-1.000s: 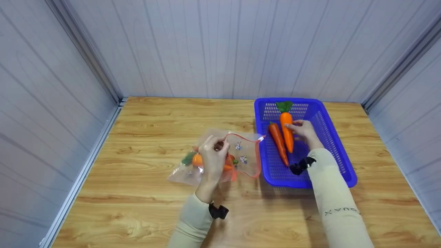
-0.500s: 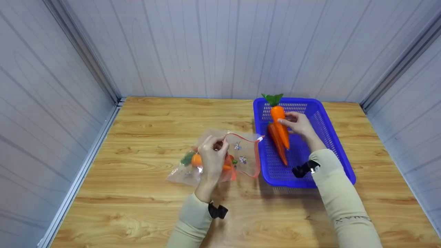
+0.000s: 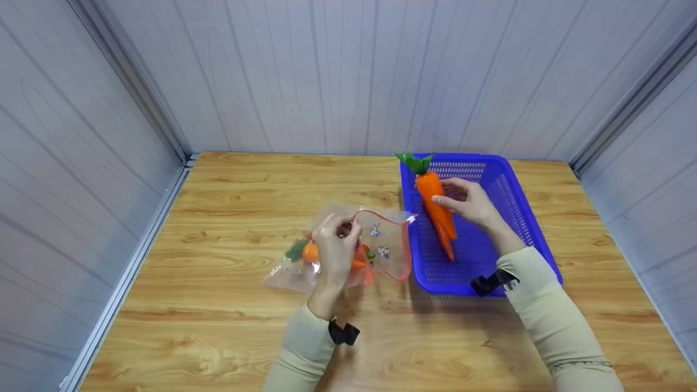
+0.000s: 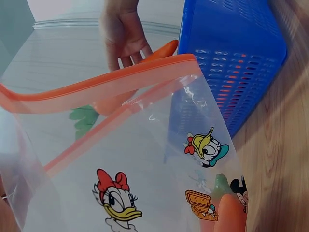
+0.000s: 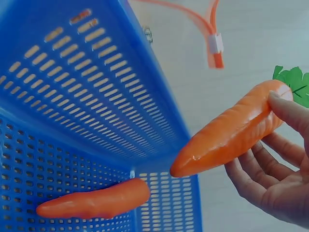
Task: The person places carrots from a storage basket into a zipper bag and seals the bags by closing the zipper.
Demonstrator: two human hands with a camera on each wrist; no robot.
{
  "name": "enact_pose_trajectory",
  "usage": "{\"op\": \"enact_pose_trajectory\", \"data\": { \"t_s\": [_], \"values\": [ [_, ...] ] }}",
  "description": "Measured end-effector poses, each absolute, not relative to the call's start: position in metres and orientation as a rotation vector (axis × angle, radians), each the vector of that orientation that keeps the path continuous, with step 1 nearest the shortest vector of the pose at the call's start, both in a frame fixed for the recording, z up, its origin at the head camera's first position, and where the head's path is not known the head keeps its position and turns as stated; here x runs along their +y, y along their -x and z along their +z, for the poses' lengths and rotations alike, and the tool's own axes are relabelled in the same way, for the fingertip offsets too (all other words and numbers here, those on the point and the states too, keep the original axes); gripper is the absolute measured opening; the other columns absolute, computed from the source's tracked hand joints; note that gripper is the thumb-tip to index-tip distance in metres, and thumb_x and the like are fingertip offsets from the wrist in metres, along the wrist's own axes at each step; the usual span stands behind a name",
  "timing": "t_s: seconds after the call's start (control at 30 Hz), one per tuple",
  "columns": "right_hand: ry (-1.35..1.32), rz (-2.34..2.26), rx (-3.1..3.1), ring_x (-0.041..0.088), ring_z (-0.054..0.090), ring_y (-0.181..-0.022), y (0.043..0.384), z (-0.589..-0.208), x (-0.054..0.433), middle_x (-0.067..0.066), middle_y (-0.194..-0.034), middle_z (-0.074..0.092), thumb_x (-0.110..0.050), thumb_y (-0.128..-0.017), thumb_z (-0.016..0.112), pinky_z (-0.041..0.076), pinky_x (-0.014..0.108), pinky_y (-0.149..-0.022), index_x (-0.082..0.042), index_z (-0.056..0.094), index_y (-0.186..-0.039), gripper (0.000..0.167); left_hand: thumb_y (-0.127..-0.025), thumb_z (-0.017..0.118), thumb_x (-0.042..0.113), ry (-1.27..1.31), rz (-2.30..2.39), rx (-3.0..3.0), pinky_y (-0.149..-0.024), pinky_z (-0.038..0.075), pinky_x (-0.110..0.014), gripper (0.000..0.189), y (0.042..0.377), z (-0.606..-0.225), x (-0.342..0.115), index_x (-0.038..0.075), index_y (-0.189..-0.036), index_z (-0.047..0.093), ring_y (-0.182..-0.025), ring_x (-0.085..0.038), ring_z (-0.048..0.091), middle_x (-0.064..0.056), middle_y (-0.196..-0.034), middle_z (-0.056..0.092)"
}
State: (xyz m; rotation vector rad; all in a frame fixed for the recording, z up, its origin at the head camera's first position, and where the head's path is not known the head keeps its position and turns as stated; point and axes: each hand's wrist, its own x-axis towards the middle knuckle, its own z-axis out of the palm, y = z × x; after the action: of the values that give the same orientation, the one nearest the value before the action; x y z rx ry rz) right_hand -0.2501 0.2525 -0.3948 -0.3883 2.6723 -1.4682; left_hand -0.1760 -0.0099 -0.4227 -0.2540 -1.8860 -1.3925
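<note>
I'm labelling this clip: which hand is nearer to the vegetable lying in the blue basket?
Right. The right hand is higher than the vegetable, holding a carrot; the left hand is left of the basket, pinching the clear bag.

I hold carrot (image 3: 434,204), orange, green leaves (image 3: 415,163) up, tilted over basket (image 3: 435,287) edge; pinch clear bag (image 3: 396,240), red-trimmed, gaping, veg (image 3: 311,253) inside.

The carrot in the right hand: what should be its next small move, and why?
Probably move the carrot left, toward the bag: the right hand holds it above the basket, while the left hand pinches the bag, which gapes open.
</note>
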Motion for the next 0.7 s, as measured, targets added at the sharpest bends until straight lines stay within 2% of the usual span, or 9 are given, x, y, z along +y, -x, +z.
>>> {"op": "enact_pose_trajectory", "data": {
  "t_s": [0.1, 0.2, 0.4, 0.57, 0.7],
  "values": [
    [0.480, -1.456, 2.692, 0.027, 0.056, -0.088, 0.243, -0.392, 0.249, 0.019, -0.101, 0.059, -0.022, -0.081, 0.065, 0.048, 0.024, -0.070, 0.004, 0.055, -0.114, 0.043, -0.070, 0.062, -0.008, 0.261, -1.392, -1.881, -0.044, 0.045, -0.019, 0.009, 0.177, -0.424, -0.010, -0.002, -0.073, 0.068, -0.053, -0.010, 0.053, -0.005, -0.063, 0.057],
    [0.551, -1.427, 2.698, 0.026, 0.056, -0.089, 0.236, -0.390, 0.247, 0.018, -0.099, 0.060, -0.021, -0.080, 0.065, 0.046, 0.021, -0.073, 0.003, 0.055, -0.113, 0.043, -0.070, 0.062, -0.009, 0.267, -1.395, -1.874, -0.045, 0.045, -0.020, 0.010, 0.177, -0.424, -0.011, -0.002, -0.073, 0.068, -0.052, -0.012, 0.054, -0.006, -0.063, 0.058],
    [0.662, -1.367, 2.696, 0.023, 0.056, -0.089, 0.218, -0.381, 0.243, 0.014, -0.099, 0.061, -0.015, -0.081, 0.064, 0.045, 0.023, -0.078, 0.004, 0.056, -0.113, 0.039, -0.071, 0.062, -0.009, 0.268, -1.414, -1.871, -0.044, 0.045, -0.021, 0.010, 0.177, -0.425, -0.011, -0.001, -0.074, 0.068, -0.052, -0.013, 0.054, -0.006, -0.063, 0.057],
    [0.770, -1.342, 2.677, 0.028, 0.057, -0.085, 0.197, -0.363, 0.234, 0.018, -0.094, 0.061, -0.003, -0.079, 0.063, 0.047, 0.028, -0.076, 0.009, 0.055, -0.110, 0.034, -0.071, 0.061, -0.008, 0.262, -1.423, -1.871, -0.043, 0.044, -0.019, 0.010, 0.177, -0.424, -0.012, -0.002, -0.073, 0.068, -0.050, -0.011, 0.053, -0.005, -0.061, 0.057],
    [0.856, -1.267, 2.666, 0.027, 0.058, -0.084, 0.191, -0.364, 0.233, 0.016, -0.093, 0.062, -0.003, -0.079, 0.064, 0.048, 0.031, -0.075, 0.009, 0.056, -0.109, 0.034, -0.072, 0.061, -0.007, 0.259, -1.419, -1.871, -0.044, 0.045, -0.018, 0.009, 0.177, -0.424, -0.012, -0.002, -0.073, 0.068, -0.051, -0.010, 0.053, -0.005, -0.062, 0.057]
  ]
}}
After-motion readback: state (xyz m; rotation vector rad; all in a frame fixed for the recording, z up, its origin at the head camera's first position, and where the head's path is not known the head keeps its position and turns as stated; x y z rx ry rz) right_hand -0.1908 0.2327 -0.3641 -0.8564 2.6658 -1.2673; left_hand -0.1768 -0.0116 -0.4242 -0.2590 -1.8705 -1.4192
